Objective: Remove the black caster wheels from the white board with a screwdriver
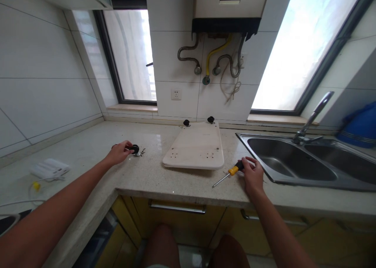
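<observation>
Kitchen worktop (147,178) carries a white board (195,148) near the sink (293,162), two casters on its far edge. Left hand (119,153) closes loosely on a loose caster (135,148) beside screws (141,153); right hand (252,174) grips the screwdriver (227,174) by the front edge. Best to seat the caster squarely over the holes, then drive straight

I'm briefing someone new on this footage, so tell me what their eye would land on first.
First, the pale board lying flat mid-counter with two black casters at its far edge. Next the hands: the right hand rests on a yellow-handled screwdriver beside the steel sink, while the left hand touches a loose black caster and small screws.
</observation>
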A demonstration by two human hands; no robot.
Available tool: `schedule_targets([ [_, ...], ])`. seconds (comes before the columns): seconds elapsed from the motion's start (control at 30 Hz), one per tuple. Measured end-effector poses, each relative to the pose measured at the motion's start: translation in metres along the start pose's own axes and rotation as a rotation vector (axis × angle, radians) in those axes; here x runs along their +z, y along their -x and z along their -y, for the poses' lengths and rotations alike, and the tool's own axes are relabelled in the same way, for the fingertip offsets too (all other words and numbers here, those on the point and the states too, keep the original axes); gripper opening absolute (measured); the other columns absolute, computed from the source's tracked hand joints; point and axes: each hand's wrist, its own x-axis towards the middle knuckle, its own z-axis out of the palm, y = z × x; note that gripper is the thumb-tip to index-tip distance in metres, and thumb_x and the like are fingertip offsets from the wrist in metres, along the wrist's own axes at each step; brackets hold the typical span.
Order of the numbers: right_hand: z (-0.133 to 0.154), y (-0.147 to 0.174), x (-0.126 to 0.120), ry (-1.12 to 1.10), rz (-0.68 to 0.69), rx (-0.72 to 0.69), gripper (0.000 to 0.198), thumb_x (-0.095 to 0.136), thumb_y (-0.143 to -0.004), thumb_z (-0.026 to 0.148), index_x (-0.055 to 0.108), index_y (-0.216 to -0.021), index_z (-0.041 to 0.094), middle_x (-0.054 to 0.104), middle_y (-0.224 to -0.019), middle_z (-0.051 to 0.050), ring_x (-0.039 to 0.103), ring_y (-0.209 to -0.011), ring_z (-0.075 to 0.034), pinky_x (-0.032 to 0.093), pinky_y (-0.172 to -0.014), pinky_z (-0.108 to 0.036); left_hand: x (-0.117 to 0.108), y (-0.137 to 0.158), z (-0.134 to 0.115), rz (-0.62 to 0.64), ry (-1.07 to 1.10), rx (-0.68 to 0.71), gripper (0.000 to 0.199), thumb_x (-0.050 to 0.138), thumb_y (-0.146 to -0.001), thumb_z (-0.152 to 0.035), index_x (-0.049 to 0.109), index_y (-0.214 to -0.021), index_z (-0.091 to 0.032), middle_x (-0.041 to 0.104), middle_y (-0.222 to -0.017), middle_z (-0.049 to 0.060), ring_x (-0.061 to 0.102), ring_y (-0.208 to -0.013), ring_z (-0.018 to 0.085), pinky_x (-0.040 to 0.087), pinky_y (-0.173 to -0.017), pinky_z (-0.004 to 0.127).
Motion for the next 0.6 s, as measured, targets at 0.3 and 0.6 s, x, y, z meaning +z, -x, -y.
schedule_targets([
  [0.3, 0.000, -0.001, 0.001, 0.007, 0.020, 0.009, 0.037, 0.074, -0.105, 0.037, 0.067, -0.134, 0.015, 0.072, -0.121, -0.008, 0.073, -0.104, -0.018, 0.067, -0.090, -0.037, -0.006, 0.002, 0.016, -0.116, -0.157, -0.031, 0.028, 0.067, -0.086, -0.041, 0.067, -0.106, -0.020, 0.083, -0.115, 0.017, 0.079, -0.115, 0.038, 0.060, -0.096, 0.043],
  [0.6, -0.003, -0.002, 0.000, 0.010, 0.033, 0.009, 0.037, 0.074, -0.105, 0.037, 0.067, -0.135, 0.015, 0.073, -0.121, -0.008, 0.073, -0.104, -0.018, 0.067, -0.091, -0.037, -0.038, 0.018, 0.042, -0.030, -0.168, 0.060, 0.034, 0.069, -0.086, -0.053, 0.064, -0.100, -0.022, 0.082, -0.109, 0.008, 0.080, -0.103, 0.032, 0.062, -0.091, 0.039],
])
